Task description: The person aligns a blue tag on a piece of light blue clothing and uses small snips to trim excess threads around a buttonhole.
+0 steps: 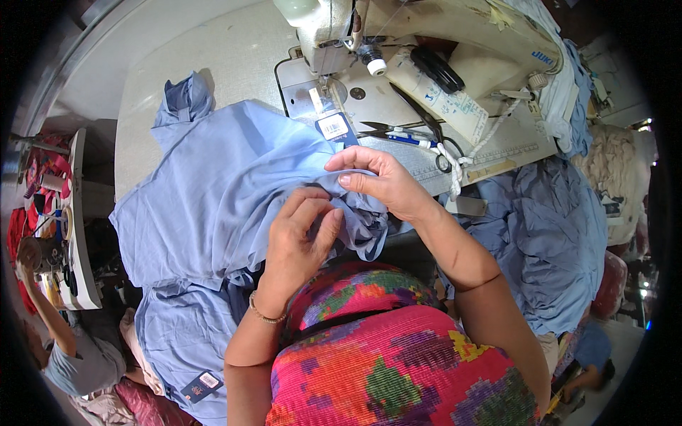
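Observation:
A light blue shirt (213, 170) lies spread on the sewing table, its collar (185, 99) toward the far left and its near edge bunched at my body. My right hand (387, 181) pinches an edge of the cloth between thumb and fingers. Just left of it, my left hand (302, 231) is curled on the gathered fabric, fingers bent round a fold; part of its grip is hidden. A navy tag with a white label (332, 126) sits beyond my right fingers, close to the sewing machine's needle area (325, 79).
Black scissors (419, 110), a blue-and-white pen (412, 140) and a knotted white cord (455, 167) lie right of the tag. Blue garments (533, 227) pile up at right, and another tagged one (185, 334) hangs at near left. A person (85, 358) works at far left.

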Demonstrator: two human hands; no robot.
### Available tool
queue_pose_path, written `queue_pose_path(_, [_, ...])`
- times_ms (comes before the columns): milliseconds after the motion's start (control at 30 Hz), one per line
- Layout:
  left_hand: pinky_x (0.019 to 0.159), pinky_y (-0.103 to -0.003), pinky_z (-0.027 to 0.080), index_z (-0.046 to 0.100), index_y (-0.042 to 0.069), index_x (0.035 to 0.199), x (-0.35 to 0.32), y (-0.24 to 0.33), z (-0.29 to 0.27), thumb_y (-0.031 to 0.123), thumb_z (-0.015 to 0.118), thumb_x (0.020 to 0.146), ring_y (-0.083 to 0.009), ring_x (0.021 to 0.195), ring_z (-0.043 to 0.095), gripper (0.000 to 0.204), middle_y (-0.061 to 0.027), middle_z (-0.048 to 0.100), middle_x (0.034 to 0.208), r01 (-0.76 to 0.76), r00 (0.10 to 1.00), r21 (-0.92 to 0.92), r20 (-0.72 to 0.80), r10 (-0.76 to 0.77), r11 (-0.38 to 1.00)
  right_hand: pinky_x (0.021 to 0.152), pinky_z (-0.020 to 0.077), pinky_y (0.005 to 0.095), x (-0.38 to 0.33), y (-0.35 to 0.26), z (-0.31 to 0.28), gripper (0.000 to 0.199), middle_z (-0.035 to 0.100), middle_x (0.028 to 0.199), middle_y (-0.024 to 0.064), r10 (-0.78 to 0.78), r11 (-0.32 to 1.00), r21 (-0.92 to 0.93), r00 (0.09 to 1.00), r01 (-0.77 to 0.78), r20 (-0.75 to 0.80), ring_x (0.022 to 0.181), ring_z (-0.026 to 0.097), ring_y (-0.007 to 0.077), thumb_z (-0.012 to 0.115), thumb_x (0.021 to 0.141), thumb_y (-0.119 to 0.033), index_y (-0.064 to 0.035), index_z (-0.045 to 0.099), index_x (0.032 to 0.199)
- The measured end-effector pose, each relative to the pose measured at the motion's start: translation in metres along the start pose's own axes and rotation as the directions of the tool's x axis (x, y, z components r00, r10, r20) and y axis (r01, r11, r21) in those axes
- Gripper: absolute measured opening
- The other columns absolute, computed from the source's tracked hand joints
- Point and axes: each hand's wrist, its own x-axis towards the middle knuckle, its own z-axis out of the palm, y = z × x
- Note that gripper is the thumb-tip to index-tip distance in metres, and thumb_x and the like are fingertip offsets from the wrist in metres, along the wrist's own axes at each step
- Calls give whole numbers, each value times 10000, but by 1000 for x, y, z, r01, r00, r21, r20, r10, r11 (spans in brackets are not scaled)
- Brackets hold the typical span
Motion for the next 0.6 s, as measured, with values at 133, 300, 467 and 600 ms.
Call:
queue_pose_path(133, [624,-305,467,581,-17,827,0,-8,7,21,676,749,-253,729,574,129,-123,569,881,3,999,-2,-36,-3,1000,850,422,236,-1,2,-1,264,581,980,15,39,997,74,999,-38,-18,940,518,83,615,830,-74,-10,574,1083])
queue_pose_path(300, [645,-302,462,581,-2,858,3,0,14,-7,686,724,-244,755,563,170,-115,548,885,-13,995,82,-101,21,997,799,438,213,-1,6,-1,251,588,964,19,72,977,202,997,-67,-21,899,529,67,621,834,-79,-13,560,1068])
queue_pose_path(467, [680,-310,467,582,8,856,5,-8,21,-44,684,697,-257,797,560,195,-126,545,896,-137,967,232,-177,181,963,729,453,189,-2,9,0,250,587,934,15,97,959,270,995,-85,-33,829,537,51,617,840,-76,-19,533,1068])
queue_pose_path(600, [682,-326,469,567,-5,885,7,-12,24,-71,663,697,-273,795,556,221,-134,542,893,-221,946,341,-152,285,914,736,451,191,-4,8,3,245,581,920,21,88,967,246,994,-68,-70,830,539,61,614,840,-69,-22,529,1065])
